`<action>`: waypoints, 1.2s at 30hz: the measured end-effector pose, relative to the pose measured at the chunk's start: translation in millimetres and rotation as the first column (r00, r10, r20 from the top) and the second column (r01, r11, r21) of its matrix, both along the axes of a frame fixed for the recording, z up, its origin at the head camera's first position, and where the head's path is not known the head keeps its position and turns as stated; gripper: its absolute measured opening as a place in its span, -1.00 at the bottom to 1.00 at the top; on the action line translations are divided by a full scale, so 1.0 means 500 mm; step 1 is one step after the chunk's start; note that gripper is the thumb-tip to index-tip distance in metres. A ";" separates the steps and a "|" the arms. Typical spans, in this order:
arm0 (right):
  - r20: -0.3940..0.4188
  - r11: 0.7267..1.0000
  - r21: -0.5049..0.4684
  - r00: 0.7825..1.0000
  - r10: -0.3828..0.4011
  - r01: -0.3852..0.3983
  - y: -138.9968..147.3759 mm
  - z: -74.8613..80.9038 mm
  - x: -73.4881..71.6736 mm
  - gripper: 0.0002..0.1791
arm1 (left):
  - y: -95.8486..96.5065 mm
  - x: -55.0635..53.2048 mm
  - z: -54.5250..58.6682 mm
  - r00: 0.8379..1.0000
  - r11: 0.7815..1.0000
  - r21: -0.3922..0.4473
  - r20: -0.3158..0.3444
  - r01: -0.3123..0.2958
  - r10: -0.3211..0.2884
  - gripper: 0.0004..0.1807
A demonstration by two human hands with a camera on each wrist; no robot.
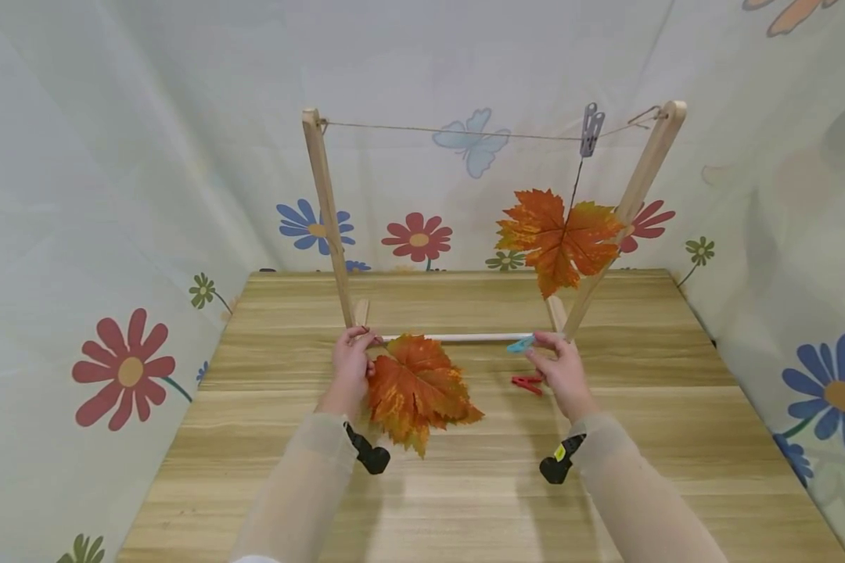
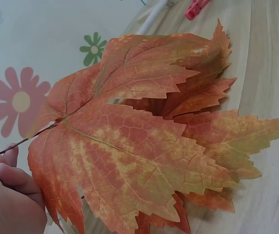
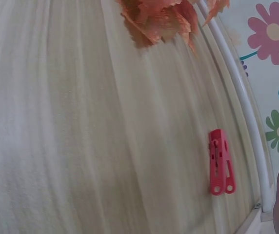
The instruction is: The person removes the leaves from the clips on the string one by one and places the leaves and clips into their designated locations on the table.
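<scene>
By its thin stem, my left hand (image 1: 352, 361) pinches an orange artificial maple leaf (image 1: 422, 387); in the left wrist view the leaf (image 2: 125, 146) spreads out over the wooden table. Between thumb and fingers of my right hand (image 1: 562, 371) is a light blue clothespin (image 1: 521, 344), only partly seen in the right wrist view. A red clothespin (image 1: 528, 383) lies on the table just below that hand. Above, a second orange leaf (image 1: 562, 241) hangs by its stem from a grey clothespin (image 1: 591, 131) clipped on the string (image 1: 451, 133).
The string runs between two wooden posts, left (image 1: 329, 223) and right (image 1: 627, 207). A white rod (image 1: 458, 338) joins the frame low down, just beyond my hands. Behind the wooden table (image 1: 458, 500) hangs a flower-printed cloth (image 1: 204, 141).
</scene>
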State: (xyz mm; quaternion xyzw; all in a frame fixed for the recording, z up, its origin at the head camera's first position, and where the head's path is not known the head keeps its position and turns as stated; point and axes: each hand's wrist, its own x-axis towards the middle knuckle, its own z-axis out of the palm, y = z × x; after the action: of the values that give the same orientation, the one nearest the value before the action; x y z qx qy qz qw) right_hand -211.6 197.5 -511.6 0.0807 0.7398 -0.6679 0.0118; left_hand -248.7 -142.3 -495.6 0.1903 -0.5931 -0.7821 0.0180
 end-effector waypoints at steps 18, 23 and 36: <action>0.051 0.998 -0.032 0.997 0.052 -0.050 -0.011 -0.075 0.023 -0.41 | -0.027 0.003 -0.062 0.998 0.999 -0.019 0.049 -0.045 0.046 -0.84; 0.053 0.999 -0.022 0.998 0.036 -0.035 -0.024 -0.083 0.024 -0.46 | -0.032 0.008 -0.073 0.994 0.996 -0.068 0.088 -0.054 0.059 -0.80; 0.072 0.997 0.064 0.997 0.035 -0.040 -0.038 -0.111 0.020 -0.49 | -0.046 0.011 -0.108 0.985 0.984 -0.167 0.148 -0.058 0.084 -0.81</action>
State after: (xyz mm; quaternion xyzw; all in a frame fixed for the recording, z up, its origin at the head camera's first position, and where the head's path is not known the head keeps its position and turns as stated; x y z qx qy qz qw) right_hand -201.6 178.4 -567.1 0.0907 0.7619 -0.6395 0.0480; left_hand -243.5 -165.3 -549.6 0.2692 -0.6471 -0.7131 0.0155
